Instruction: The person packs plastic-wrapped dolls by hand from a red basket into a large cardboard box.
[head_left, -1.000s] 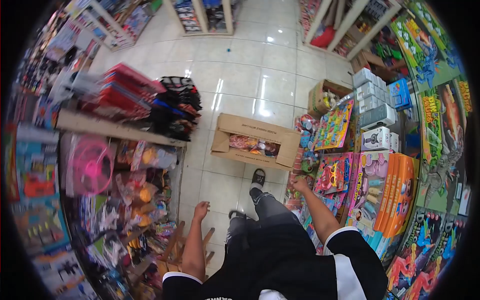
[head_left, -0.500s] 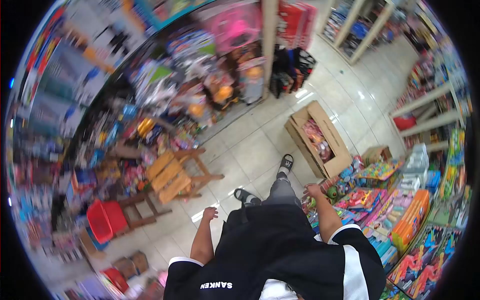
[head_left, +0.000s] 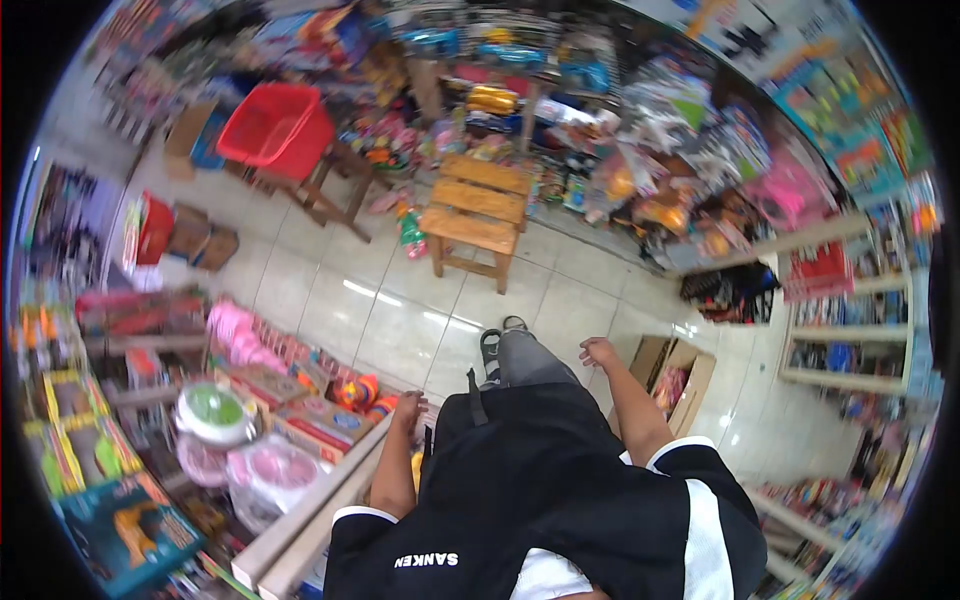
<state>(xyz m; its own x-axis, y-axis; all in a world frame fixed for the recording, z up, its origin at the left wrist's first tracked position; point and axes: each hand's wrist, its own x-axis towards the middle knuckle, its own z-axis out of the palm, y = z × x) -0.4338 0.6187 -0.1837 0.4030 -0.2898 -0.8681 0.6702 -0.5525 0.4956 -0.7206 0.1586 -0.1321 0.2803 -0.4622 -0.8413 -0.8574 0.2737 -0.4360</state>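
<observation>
My left hand point(head_left: 409, 406) hangs low beside a wooden shelf edge point(head_left: 345, 480), its fingers loosely apart with nothing in them. Close to it, on the left, lie a round orange-and-blue toy point(head_left: 357, 392) and flat cardboard boxes point(head_left: 320, 422). Out in front of my body on the right, my right hand point(head_left: 597, 352) is also empty, with fingers slightly spread. An open cardboard box point(head_left: 692, 390) holding reddish packets stands on the floor just beyond my right forearm. Neither hand appears to touch anything.
A slatted wooden stool point(head_left: 478, 212) stands ahead on the tiled floor. Left of it, a red plastic basin point(head_left: 275, 130) rests on another stool. Bagged toys point(head_left: 650, 190) crowd the far side. Lidded pots point(head_left: 215, 412) sit on the left shelf, and a white rack point(head_left: 850, 330) stands right.
The view has swung to the left, so the stools now lie straight ahead and the cardboard box sits further right. A shelf of goods has appeared beside my left hand. Both hands remain empty.
</observation>
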